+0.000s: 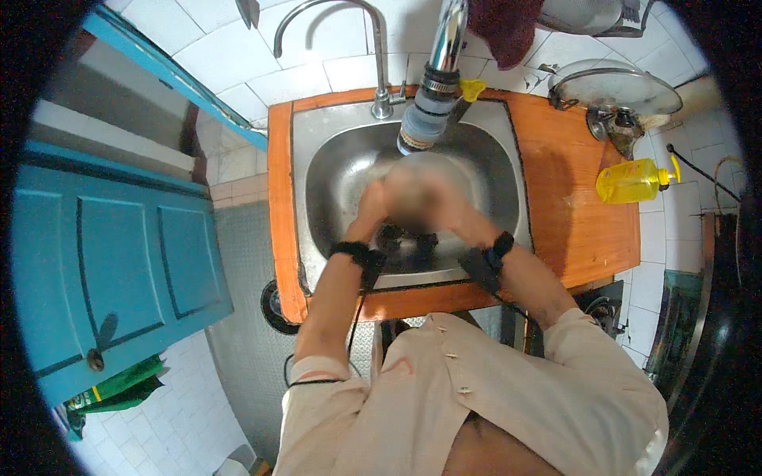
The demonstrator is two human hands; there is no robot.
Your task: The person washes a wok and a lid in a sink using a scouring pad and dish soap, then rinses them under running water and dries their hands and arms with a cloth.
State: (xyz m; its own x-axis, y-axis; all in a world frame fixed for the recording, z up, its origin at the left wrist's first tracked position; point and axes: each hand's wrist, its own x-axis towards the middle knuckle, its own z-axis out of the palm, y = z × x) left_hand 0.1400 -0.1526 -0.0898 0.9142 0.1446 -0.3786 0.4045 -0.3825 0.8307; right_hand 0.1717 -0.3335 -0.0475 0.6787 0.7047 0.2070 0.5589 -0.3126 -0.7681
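Observation:
Both my hands are low inside a stainless steel sink (500,178), below the end of a chrome pipe with a grey nozzle (424,116). My left hand (372,205) comes in from the left, its fingers turned inward. Opposite it, my right hand (457,208) reaches in from the right. A round blurred patch covers the fingers and whatever lies between them, so I cannot tell what they hold. Dark shapes (425,243) show in the basin just below the blur. Each wrist wears a black band with a cable.
A thin curved faucet (381,65) stands at the sink's back edge. Right of the basin, an orange wooden counter (553,226) carries a yellow pump bottle (628,180). A glass lid (619,92) leans by the wall. A blue door (119,256) stands at the left.

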